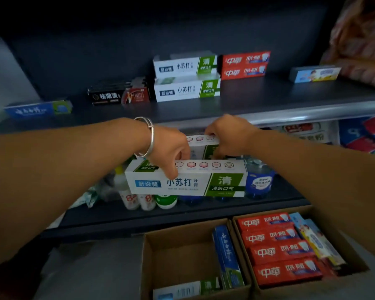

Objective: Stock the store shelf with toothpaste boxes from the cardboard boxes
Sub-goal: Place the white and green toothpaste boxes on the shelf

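My left hand [171,151] grips a white-and-green toothpaste box [186,182] from above, held in the air below the shelf edge. Just behind it, my right hand [227,137] pinches a second white-and-green box [200,144], mostly hidden by both hands. On the dark shelf [204,109] stand two stacked boxes of the same kind [185,79], with stacked red boxes [245,64] to their right. Below, a left cardboard box [171,252] holds blue boxes [225,254] and one white-green box [186,290]. The right cardboard box [351,241] holds several red boxes [277,252].
The shelf also carries a black-and-red box [117,95], a blue box [37,109] at far left and a light blue box [314,73] at right. Bottles [139,198] stand on the lower shelf behind the held boxes. A patterned bag [364,46] sits at top right.
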Available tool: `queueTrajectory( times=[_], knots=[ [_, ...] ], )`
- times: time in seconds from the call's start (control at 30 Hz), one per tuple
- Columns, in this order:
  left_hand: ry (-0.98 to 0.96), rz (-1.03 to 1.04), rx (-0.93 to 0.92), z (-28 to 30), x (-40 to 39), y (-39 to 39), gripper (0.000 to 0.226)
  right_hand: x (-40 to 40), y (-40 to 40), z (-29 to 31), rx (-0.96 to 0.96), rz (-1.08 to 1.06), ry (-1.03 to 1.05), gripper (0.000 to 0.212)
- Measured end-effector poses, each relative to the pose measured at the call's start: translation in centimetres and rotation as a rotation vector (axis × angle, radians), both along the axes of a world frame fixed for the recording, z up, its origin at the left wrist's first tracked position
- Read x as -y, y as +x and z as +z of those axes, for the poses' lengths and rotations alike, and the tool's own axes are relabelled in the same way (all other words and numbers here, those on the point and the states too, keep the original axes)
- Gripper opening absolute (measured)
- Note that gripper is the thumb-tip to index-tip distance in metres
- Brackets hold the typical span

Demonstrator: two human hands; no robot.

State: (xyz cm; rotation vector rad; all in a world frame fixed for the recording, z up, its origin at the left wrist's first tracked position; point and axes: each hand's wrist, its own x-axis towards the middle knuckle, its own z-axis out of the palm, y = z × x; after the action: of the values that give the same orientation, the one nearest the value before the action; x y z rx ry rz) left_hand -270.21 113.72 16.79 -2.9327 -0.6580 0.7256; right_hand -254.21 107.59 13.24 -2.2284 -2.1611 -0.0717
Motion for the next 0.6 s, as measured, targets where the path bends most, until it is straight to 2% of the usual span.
queueTrajectory(
  times=[0.13, 0.3, 0.6],
  knots=[
    [0.036, -0.01, 0.056, 2.5, 0.3, 0.3, 0.039, 0.2, 0.2, 3.3, -0.048, -0.027, 0.043, 0.046],
    [0.075, -0.011, 0.093, 5.0, -0.2, 0.8, 0.039, 0.0, 1.1, 6.6, -0.118, -0.055, 0.102, 0.044],
    [-0.023, 0.088, 0.25, 8.9, -3.4, 1.4, 0.037, -2.9, 2.6, 9.7, -0.084, -0.048, 0.208, 0.046]
  ],
)
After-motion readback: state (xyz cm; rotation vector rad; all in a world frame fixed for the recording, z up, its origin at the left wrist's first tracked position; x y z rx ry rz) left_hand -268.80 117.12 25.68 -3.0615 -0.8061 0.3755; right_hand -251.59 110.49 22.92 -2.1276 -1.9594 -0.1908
